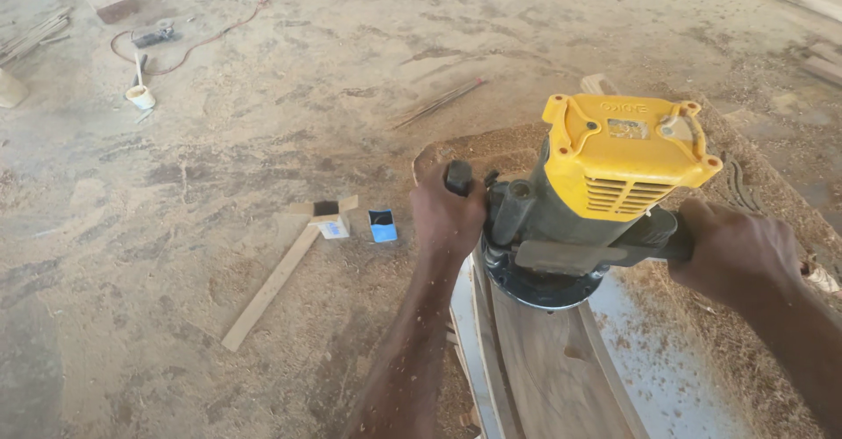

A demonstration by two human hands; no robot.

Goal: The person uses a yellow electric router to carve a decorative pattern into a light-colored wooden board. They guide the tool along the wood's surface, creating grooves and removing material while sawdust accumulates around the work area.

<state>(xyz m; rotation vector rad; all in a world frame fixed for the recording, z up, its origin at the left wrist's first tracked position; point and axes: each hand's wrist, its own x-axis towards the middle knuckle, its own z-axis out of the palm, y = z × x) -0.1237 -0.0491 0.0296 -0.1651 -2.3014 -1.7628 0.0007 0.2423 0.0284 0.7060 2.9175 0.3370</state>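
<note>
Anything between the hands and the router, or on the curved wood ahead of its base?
Nothing between them: the left hand and right hand each grip a side handle of the yellow-topped router. On the curved wood piece near its base, only loose sawdust shows; the far side is hidden by the router.

router (586,202): yellow-capped, grey-green body, black round base, upright | side handles gripped on both sides | base resting flat on the upper end of the curved wooden board (548,369) | board: brown, narrow, lying flat, sawdust just beside it
</note>
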